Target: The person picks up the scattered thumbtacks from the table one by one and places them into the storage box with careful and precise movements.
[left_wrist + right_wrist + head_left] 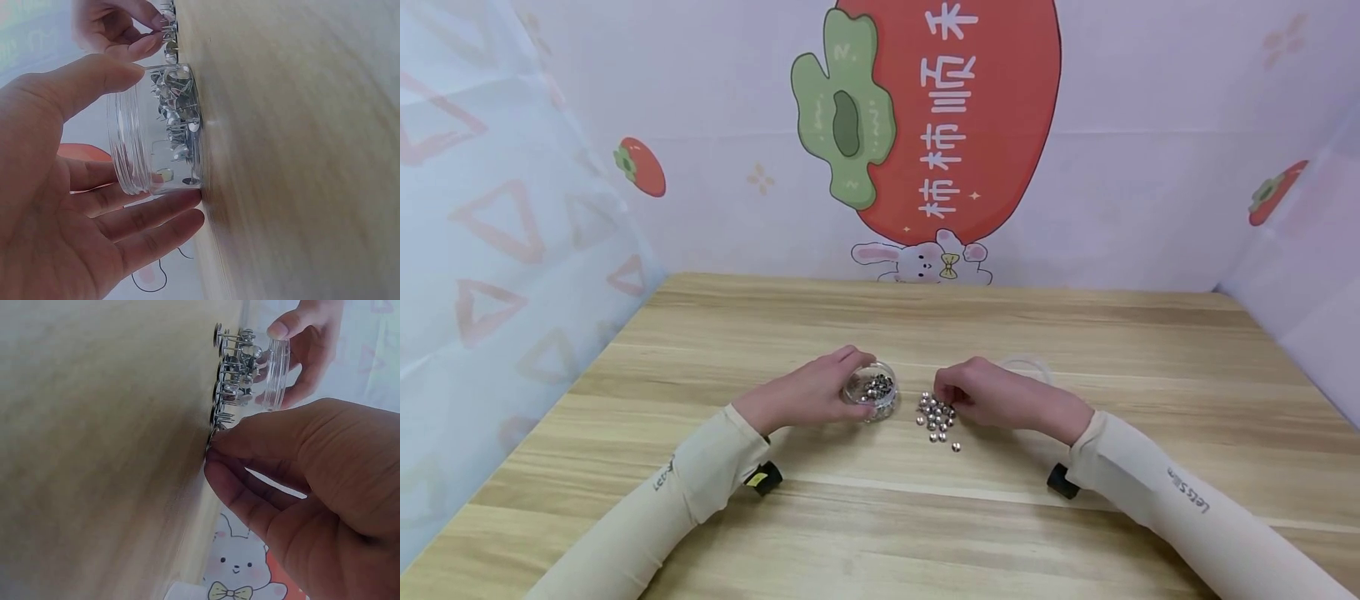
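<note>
A clear plastic jar [140, 144] with a threaded neck stands upright on the table, partly filled with silver thumbtacks [175, 106]. My left hand [817, 392] holds it from the side, thumb against the near wall and fingers around the far one. Right of the jar lies a loose pile of thumbtacks [935, 414], many with pins pointing up. At the pile's right edge my right hand [1003, 397] pinches a thumbtack between thumb and forefinger, close to the tabletop. The fingertips [219, 447] mostly hide that thumbtack.
Behind my right hand, a clear round lid [1032, 365] lies on the wood-grain table [880, 525]. A few thumbtacks sit apart at the near side of the pile, one stray thumbtack [956, 447] nearest me. A printed backdrop [715, 217] rises along the table's far edge.
</note>
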Motion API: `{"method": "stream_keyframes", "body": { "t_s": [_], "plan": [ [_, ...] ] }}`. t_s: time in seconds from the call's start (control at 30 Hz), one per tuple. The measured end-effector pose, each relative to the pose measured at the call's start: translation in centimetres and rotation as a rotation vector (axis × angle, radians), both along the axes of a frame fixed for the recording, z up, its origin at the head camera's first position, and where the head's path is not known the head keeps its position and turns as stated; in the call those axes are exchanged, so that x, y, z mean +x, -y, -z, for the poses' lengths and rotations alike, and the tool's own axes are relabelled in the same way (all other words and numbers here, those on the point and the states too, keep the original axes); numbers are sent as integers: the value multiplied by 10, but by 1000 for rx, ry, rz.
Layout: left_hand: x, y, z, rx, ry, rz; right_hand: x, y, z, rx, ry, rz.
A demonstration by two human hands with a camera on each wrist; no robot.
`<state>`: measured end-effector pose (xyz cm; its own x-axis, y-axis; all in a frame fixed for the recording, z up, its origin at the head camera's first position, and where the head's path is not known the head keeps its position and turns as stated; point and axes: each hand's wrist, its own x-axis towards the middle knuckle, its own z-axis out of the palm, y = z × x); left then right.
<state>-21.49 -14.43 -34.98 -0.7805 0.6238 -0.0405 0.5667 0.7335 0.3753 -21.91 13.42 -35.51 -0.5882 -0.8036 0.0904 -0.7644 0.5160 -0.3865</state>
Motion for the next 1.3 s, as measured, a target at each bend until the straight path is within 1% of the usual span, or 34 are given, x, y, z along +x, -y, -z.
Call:
{"method": "stream_keyframes", "body": {
  "t_s": [0.27,0.5,0.6,0.83,1.0,1.2,1.3],
  "plan": [
    [2,0,-4,2,10,-3,0,1,-1,9,-2,15],
    [2,0,-3,-1,5,-4,1,2,-3,5,-21,24],
    [2,0,-4,0,13,-5,1,2,-4,5,-28,34],
    [3,0,-4,-2,23,0,2,3,-9,3,-15,39],
    [3,1,-5,-9,22,-7,2,15,-19,-29,16,37],
    [3,1,-6,11,19,0,-2,45,-37,-78,-15,-20],
    [2,0,-5,30,34,9,-4,58,-44,-113,-23,-53]
  ]
}}
